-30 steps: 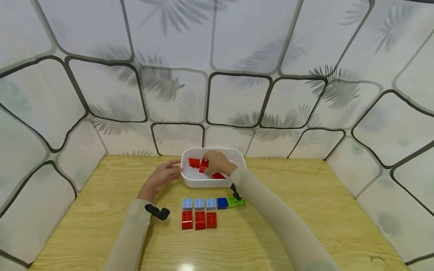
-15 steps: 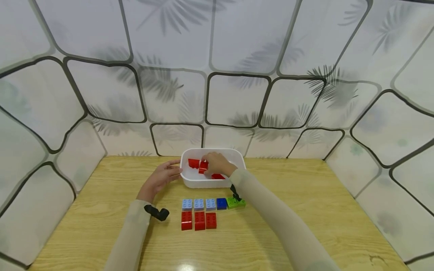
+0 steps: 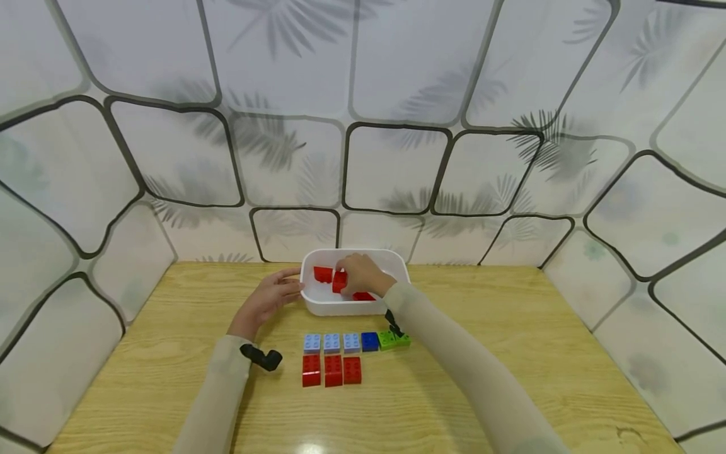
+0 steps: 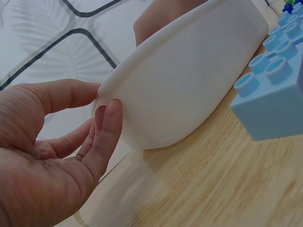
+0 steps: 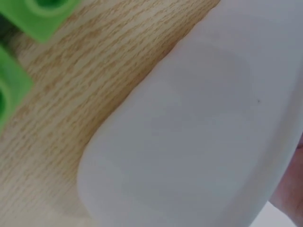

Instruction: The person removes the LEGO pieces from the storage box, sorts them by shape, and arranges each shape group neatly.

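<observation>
A white plastic tub [image 3: 340,308] stands near the back of the wooden table with several red toy bricks inside. Reaching over its front wall, my right hand [image 3: 363,273] pinches a red brick [image 3: 339,282] between thumb and fingers. One more red brick [image 3: 323,274] lies left of that hand, and another [image 3: 363,296] shows beneath it. At the tub's left end, my left hand [image 4: 52,146] touches the outer wall with its fingertips, fingers mostly extended. In the right wrist view the tub wall hides most of the right hand [image 5: 289,189].
Before the tub runs a row of light blue bricks [image 3: 331,343], a dark blue brick [image 3: 370,341] and green bricks [image 3: 387,340], partly under the right wrist. Nearer me lie three red bricks [image 3: 333,370]. A patterned cloth wall [image 3: 397,170] surrounds the table [image 3: 499,353].
The pinched red brick has turned slightly in the right hand's fingers. Both hands and the tub otherwise keep their places; the head view drifts a little.
</observation>
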A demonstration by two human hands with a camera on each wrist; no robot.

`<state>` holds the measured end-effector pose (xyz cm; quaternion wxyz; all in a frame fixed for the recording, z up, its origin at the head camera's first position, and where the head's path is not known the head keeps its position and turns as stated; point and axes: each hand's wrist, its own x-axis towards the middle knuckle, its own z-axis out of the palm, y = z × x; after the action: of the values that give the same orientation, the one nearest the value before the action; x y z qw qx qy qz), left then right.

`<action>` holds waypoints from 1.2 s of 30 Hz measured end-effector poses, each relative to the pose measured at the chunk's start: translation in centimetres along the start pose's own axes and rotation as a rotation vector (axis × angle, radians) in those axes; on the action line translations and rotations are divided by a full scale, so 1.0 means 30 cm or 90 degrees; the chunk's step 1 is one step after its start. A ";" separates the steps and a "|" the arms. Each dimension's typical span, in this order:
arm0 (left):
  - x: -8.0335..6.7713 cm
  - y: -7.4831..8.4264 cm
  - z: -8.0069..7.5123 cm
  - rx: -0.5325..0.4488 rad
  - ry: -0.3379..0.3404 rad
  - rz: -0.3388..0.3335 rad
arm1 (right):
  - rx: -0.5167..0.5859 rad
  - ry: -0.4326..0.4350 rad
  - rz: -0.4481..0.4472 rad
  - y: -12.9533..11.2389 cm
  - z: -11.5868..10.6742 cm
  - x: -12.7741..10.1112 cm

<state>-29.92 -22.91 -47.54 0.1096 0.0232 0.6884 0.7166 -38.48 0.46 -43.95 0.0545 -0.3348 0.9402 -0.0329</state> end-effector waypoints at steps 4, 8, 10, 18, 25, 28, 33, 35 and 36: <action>0.003 -0.001 -0.002 -0.002 -0.004 0.002 | -0.019 0.005 -0.006 -0.001 -0.011 -0.004; 0.003 -0.001 -0.004 0.001 -0.007 0.010 | -0.025 0.011 -0.016 -0.002 -0.032 -0.012; 0.001 0.000 -0.004 0.001 -0.007 0.011 | -0.020 0.011 -0.020 -0.003 -0.044 -0.018; 0.002 -0.002 0.000 0.004 -0.002 0.009 | 0.011 0.027 -0.042 0.007 -0.074 -0.042; 0.008 -0.012 -0.001 0.009 -0.002 0.003 | 0.050 0.049 -0.080 0.026 -0.094 -0.092; 0.006 -0.008 0.002 0.008 -0.005 0.010 | 0.070 0.074 -0.097 0.033 -0.104 -0.120; 0.000 -0.004 0.006 0.019 -0.001 0.007 | 0.091 0.102 -0.122 0.033 -0.119 -0.175; -0.002 -0.003 0.008 0.025 0.001 0.004 | 0.097 0.112 -0.137 0.028 -0.125 -0.199; -0.002 -0.003 0.009 0.026 0.003 0.003 | 0.096 0.119 -0.147 0.026 -0.128 -0.211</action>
<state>-29.79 -22.66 -47.61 0.1059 0.0252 0.7029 0.7029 -34.55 5.16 -39.70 -0.0123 -0.4314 0.8911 -0.1405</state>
